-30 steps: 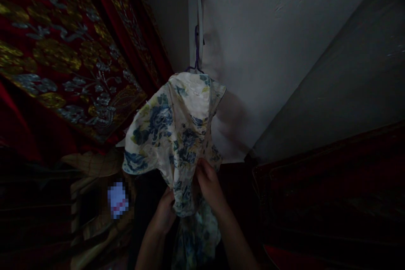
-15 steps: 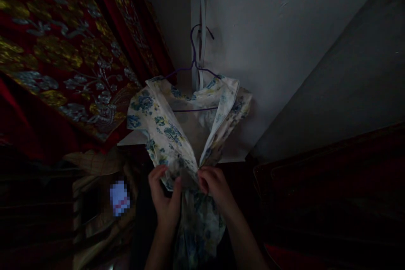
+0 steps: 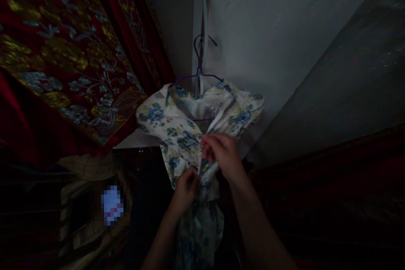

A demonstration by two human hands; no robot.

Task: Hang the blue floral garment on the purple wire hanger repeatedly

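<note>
Fingers of the right hand (image 3: 228,155) pinch the front opening of a floral garment (image 3: 182,139), and those of the left hand (image 3: 186,189) appear to grip the same edge lower down. From where I stand, a hard downward tug could drag a shoulder off the purple hanger (image 3: 199,70) holding it by the pale wall (image 3: 268,29); its neckline points up, its long axis running roughly top to bottom.

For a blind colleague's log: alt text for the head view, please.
A person's left hand and, higher, right hand hold a floral garment, open at the neck, on a purple hanger; red patterned cloth fills the picture's upper left.
</note>
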